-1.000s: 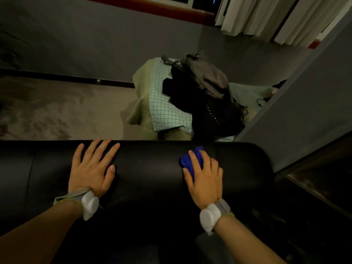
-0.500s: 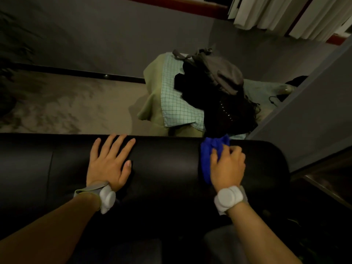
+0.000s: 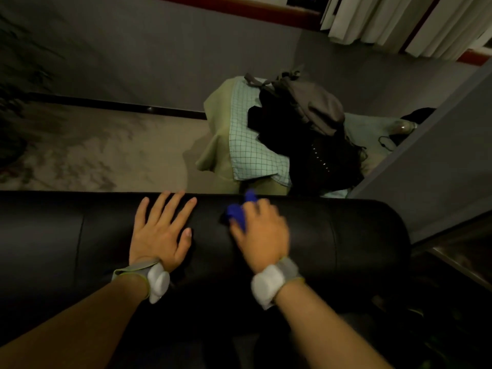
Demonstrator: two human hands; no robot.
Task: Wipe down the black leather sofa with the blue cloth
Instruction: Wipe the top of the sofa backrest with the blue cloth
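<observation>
Since half a second ago the right hand (image 3: pixel 262 233) has swept leftward along the rounded top of the black leather sofa (image 3: pixel 346 235), carrying the crumpled blue cloth (image 3: pixel 238 211) with it; the hand is now motion-blurred and sits near the left hand (image 3: pixel 159 233), where a moment earlier it worked closer to the sofa's right end. The right hand's fingers are curled down over the cloth, gripping it and pressing it to the leather, with only a blue wad showing past the fingers on the far and left side. The left hand lies flat, fingers spread and holding nothing, braced on the sofa top much as before. This reads as a side-to-side wiping stroke in progress over the backrest top; the section under the braced left palm and the long stretch of leather to its left look still to be covered, so the task seems only partly done. Both wrists wear grey bands with white pods (image 3: pixel 266 287). Behind the sofa stands a piece of furniture draped in olive fabric (image 3: pixel 217 145), topped with a pale checked cloth (image 3: pixel 245 145) and a heap of dark clothing and a grey bag (image 3: pixel 314 113); a grey wall panel (image 3: pixel 439 166) rises at the right. None of these touch the wiping path; the only obstruction is the left hand itself, which would need shifting for the stroke to pass.
</observation>
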